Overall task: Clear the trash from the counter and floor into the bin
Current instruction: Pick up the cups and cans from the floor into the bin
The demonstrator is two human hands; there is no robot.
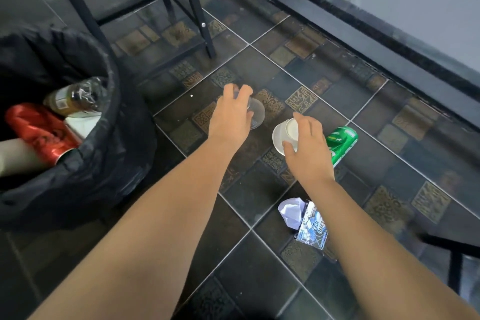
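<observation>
My left hand [231, 114] is closed around a clear plastic cup [255, 113] lying on the dark tiled floor. My right hand [309, 145] grips a white paper cup [281, 135] lying on its side beside it. A green can [341, 141] lies just right of that hand, partly hidden by it. Nearer me, crumpled white paper [291, 212] and a blue-and-white wrapper [313, 228] lie on the floor. The bin [109, 122], lined with a black bag, stands at the left and holds a red can, a plastic bottle and other trash.
Black metal stool legs [197, 8] stand on the floor beyond the cups. A dark baseboard [363, 41] runs along the grey wall at the right. Another black metal leg [452, 254] shows at the right edge.
</observation>
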